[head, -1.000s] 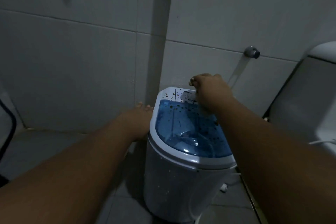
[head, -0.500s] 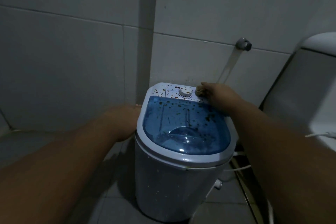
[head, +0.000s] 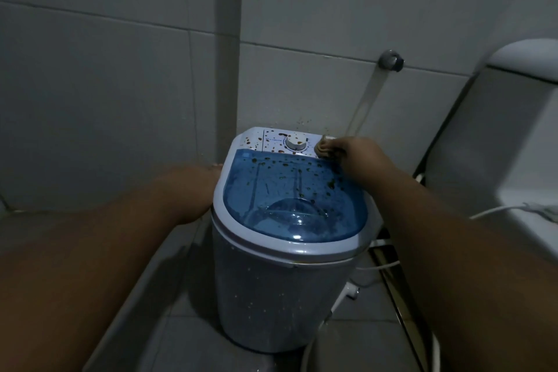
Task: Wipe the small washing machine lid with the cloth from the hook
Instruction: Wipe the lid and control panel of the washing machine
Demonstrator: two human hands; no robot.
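A small white washing machine [head: 271, 290] stands on the floor in front of me. Its translucent blue lid [head: 290, 199] is speckled with brown spots, and so is the white control panel with a round dial [head: 296, 142]. My right hand [head: 359, 157] is closed on a small tan cloth [head: 324, 148] pressed on the panel's right end, just right of the dial. My left hand [head: 193, 193] rests against the machine's left side, its fingers hidden behind the rim.
Tiled walls meet in a corner behind the machine. A metal wall fitting [head: 391, 60] sits above it on the right. A white toilet and cistern [head: 495, 142] stand close on the right. A white hose [head: 374, 267] runs along the floor there.
My right hand with the cloth has slid from the dial area to the panel's right end, uncovering the dial. The view has shifted a little; the left hand stays on the machine's side.
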